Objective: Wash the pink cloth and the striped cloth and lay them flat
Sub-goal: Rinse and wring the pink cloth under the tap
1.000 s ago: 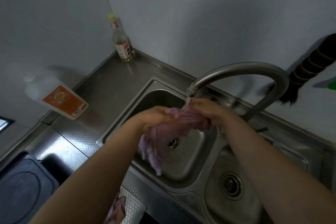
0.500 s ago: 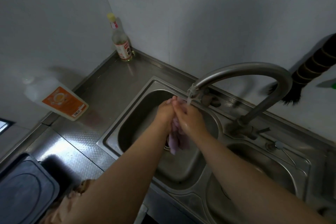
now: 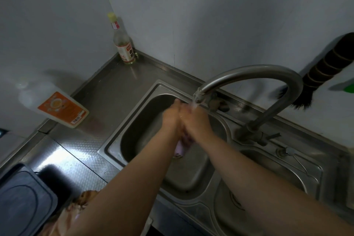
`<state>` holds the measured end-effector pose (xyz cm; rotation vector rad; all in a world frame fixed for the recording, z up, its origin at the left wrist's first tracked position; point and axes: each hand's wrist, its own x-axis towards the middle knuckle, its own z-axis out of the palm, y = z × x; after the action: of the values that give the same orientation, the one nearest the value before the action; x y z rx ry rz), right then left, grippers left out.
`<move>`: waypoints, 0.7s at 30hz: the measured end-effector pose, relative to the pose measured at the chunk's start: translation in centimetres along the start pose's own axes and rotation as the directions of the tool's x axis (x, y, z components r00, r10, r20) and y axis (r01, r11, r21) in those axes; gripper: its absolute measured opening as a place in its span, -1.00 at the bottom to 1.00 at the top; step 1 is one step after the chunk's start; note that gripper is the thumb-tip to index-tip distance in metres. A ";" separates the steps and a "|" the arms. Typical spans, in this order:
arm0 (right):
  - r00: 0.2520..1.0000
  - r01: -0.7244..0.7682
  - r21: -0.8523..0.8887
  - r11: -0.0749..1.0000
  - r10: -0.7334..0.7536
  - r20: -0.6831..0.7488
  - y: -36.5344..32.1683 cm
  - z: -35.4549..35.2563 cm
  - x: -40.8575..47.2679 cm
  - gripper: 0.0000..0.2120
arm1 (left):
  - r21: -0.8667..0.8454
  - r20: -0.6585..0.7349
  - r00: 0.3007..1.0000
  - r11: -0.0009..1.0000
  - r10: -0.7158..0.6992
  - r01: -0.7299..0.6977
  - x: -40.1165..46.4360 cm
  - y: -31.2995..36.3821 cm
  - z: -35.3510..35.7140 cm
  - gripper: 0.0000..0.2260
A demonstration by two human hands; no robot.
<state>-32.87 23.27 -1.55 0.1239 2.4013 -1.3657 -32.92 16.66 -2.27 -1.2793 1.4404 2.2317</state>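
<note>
Head view: left hand (image 3: 171, 118) and right hand (image 3: 197, 123) press palm to palm over the left sink (image 3: 115, 138) basin, under the running faucet (image 3: 249, 72). Pink cloth (image 3: 181, 149) is squeezed between them, its bunched end hanging straight down below the wrists, long axis vertical.

Bottle (image 3: 122, 44) labels (both blurred) unreadable
</note>
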 end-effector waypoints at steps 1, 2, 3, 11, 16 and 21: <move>1.000 -0.010 0.035 0.999 0.009 0.027 0.0 0.3 -0.9 -0.64 | -0.027 0.002 1.000 1.000 -0.007 0.008 0.3 0.5 -0.3 -0.72; 0.999 -0.029 0.056 0.998 0.028 0.028 0.1 0.4 -0.7 -0.64 | -0.033 0.003 1.000 0.999 -0.016 0.016 0.7 0.5 -0.7 -0.71; 0.999 -0.053 0.055 0.997 0.053 -0.006 0.0 0.1 0.1 -0.65 | 0.016 0.020 1.000 1.000 -0.013 0.012 0.0 0.4 -0.4 -0.71; 1.000 -0.014 0.061 0.998 0.015 -0.016 0.1 0.5 -0.3 -0.66 | 0.054 0.055 0.998 0.998 -0.025 0.022 0.1 0.9 -0.5 -0.70; 0.972 -0.230 0.191 0.954 0.236 -0.009 1.6 -3.7 3.9 -0.72 | 0.107 0.417 0.902 0.991 -0.114 0.075 -1.6 0.3 -1.6 -0.79; 0.926 -0.375 0.635 0.676 0.250 0.282 3.8 -7.1 4.9 -0.67 | 0.180 0.400 0.903 0.980 -0.156 0.089 0.4 1.3 -6.2 -0.65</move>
<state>-38.36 30.75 -3.12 0.5614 1.5231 -1.9133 -30.44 10.79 -2.67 -0.7629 1.3012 2.0912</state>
